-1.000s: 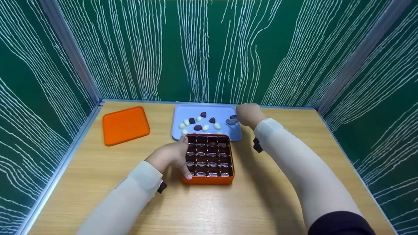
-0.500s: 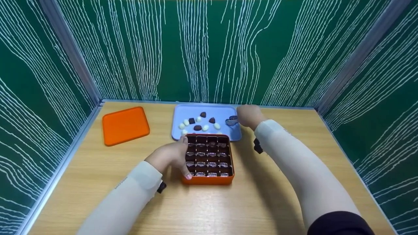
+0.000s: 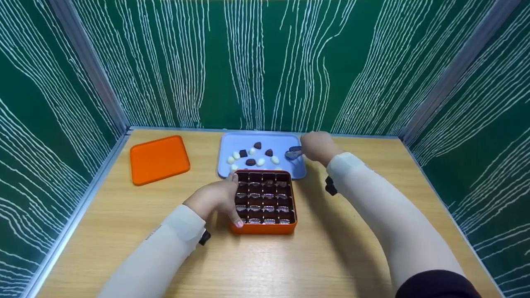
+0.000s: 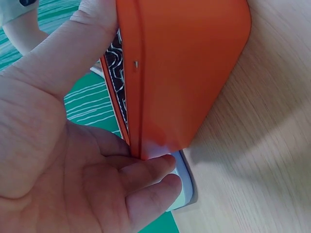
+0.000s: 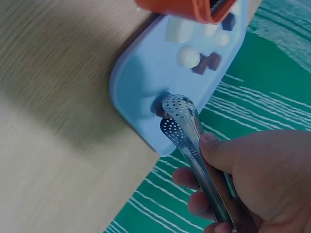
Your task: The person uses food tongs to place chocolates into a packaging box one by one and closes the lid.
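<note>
My left hand [image 3: 215, 198] grips the left side of an orange box [image 3: 265, 229], thumb at the near corner and fingers at the far one. A dark divided insert [image 3: 269, 203] fills the box; brown chocolates [image 3: 283, 182] sit in a couple of its far right compartments. My right hand [image 3: 318, 147] holds metal tongs [image 5: 194, 150] with perforated ends, low over the right end of a light blue tray [image 3: 225, 142]. At the tong tips in the right wrist view is a dark chocolate [image 5: 160, 108], partly hidden by the upper end.
White chocolates [image 3: 260, 162] and brown chocolates [image 3: 251, 162] lie spread over the tray's left and middle. The box overlaps the tray's near edge in the head view. An orange lid [image 3: 159, 160] lies at the back left. Green patterned walls [image 3: 265, 66] enclose the table.
The tongs have shifted slightly left over the tray, and the right forearm has swung a little to the right. My left hand and the box have stayed put.
</note>
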Available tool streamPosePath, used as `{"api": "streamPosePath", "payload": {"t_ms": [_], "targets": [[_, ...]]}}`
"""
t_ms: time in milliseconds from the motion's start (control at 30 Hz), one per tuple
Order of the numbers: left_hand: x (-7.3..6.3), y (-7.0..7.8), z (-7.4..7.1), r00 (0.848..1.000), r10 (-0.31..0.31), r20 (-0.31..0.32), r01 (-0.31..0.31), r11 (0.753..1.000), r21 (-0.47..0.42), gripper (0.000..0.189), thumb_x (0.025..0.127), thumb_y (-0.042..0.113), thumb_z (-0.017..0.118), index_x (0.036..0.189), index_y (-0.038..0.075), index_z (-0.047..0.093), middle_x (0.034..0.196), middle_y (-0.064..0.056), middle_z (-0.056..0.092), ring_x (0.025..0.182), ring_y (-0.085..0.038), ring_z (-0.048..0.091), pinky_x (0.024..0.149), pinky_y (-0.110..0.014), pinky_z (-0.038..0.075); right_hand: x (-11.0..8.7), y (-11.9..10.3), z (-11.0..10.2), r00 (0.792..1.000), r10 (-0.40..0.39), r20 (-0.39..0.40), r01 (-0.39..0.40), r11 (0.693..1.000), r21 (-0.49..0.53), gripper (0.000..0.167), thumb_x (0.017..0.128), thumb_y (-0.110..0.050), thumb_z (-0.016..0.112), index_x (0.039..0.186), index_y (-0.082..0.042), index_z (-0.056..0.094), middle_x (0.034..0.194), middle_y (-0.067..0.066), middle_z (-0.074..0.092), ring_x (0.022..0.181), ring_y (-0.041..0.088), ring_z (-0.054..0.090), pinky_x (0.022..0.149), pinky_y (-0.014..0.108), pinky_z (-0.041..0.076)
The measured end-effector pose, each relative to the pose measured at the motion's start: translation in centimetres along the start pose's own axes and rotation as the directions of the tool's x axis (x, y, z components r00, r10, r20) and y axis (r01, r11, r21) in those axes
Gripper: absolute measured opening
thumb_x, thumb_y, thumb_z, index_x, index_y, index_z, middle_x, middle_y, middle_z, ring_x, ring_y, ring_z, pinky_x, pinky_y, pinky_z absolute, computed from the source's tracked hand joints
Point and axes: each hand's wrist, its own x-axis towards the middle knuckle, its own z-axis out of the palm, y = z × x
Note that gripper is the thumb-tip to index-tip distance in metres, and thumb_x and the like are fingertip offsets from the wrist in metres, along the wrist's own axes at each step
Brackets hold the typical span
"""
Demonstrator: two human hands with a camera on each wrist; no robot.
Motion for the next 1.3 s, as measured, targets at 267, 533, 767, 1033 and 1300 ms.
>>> {"api": "streamPosePath", "payload": {"t_ms": [267,533,767,1033,1300], "targets": [[-0.3,0.0,0.0,1.0,-0.012,0.008,0.012,0.999,-0.045,0.164,0.068,0.028,0.111,0.181,0.007,-0.006,0.191,-0.016,-0.011,0.172,-0.047,0.028,0.143,-0.058,0.026,-2.4,-1.2,-2.5,0.99,-0.108,-0.091,0.102,0.993,-0.065,0.027,0.112,-0.028,0.073,0.106,-0.003,0.081,0.094,0.013,0.08,0.079,0.027,0.07,0.077,0.047,0.069],[0.0,-0.3,0.1,1.0,0.004,0.003,-0.004,1.0,0.003,0.162,0.07,0.033,0.111,0.181,0.003,-0.003,0.192,-0.017,-0.009,0.176,-0.043,0.018,0.144,-0.055,0.025,-4.7,-5.2,-5.0,0.962,-0.259,-0.088,0.248,0.962,-0.115,0.027,0.11,-0.033,0.076,0.103,-0.009,0.084,0.088,0.005,0.079,0.074,0.022,0.067,0.071,0.04,0.065],[0.0,-0.1,0.2,1.0,0.012,-0.003,-0.012,1.0,0.003,0.162,0.07,0.033,0.111,0.181,0.002,-0.004,0.192,-0.019,-0.009,0.175,-0.042,0.023,0.143,-0.055,0.028,-4.9,-9.0,-5.3,0.923,-0.383,-0.043,0.362,0.9,-0.244,0.027,0.11,-0.036,0.076,0.102,-0.011,0.083,0.088,0.002,0.079,0.071,0.016,0.065,0.068,0.034,0.064],[-0.1,0.0,0.2,1.0,0.005,-0.006,-0.006,1.0,-0.016,0.161,0.069,0.031,0.111,0.182,0.003,-0.001,0.192,-0.017,-0.007,0.175,-0.043,0.024,0.143,-0.056,0.029,-4.4,-11.7,-5.2,0.936,-0.347,0.055,0.342,0.867,-0.363,0.028,0.114,-0.034,0.069,0.099,-0.012,0.078,0.082,0.001,0.073,0.065,0.016,0.058,0.061,0.033,0.061],[-0.2,-0.1,0.1,1.0,0.012,-0.015,-0.011,1.0,0.009,0.16,0.07,0.031,0.111,0.182,0.003,0.001,0.192,-0.019,-0.004,0.176,-0.042,0.022,0.145,-0.054,0.024,-3.7,-13.5,-4.7,0.922,-0.382,0.054,0.363,0.811,-0.459,0.029,0.117,-0.024,0.062,0.101,-0.01,0.082,0.082,0.003,0.077,0.064,0.015,0.065,0.064,0.028,0.066]]}}
